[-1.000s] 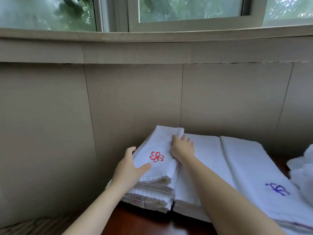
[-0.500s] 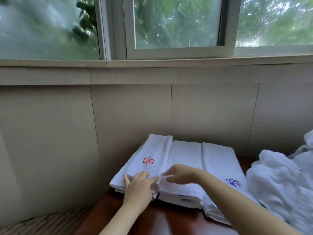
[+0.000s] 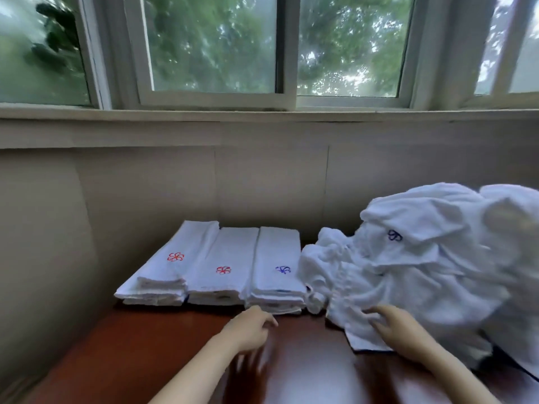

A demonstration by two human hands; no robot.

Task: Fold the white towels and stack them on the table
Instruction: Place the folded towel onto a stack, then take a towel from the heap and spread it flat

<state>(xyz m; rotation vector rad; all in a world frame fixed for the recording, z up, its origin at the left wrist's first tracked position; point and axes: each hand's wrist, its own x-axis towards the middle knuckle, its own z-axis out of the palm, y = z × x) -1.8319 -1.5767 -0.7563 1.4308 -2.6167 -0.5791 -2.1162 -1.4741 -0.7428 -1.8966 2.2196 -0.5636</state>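
Three stacks of folded white towels lie side by side against the wall: the left stack [image 3: 172, 266] and the middle stack [image 3: 223, 272] carry red flower marks, the right stack [image 3: 277, 272] a blue one. A big heap of unfolded white towels [image 3: 423, 272] fills the right of the dark wooden table [image 3: 175, 345]. My left hand [image 3: 250, 330] hovers over the table in front of the stacks, fingers loosely bent, holding nothing. My right hand [image 3: 393, 325] rests on the near edge of the heap, fingers curling into the cloth.
A beige panelled wall [image 3: 145, 199] rises right behind the stacks, with a window sill [image 3: 262, 115] above. The table's left edge runs close to the wall at the lower left.
Both hands have left the left stack and moved right and toward me. The right hand has reached the unfolded heap. My view has swung up and to the right.
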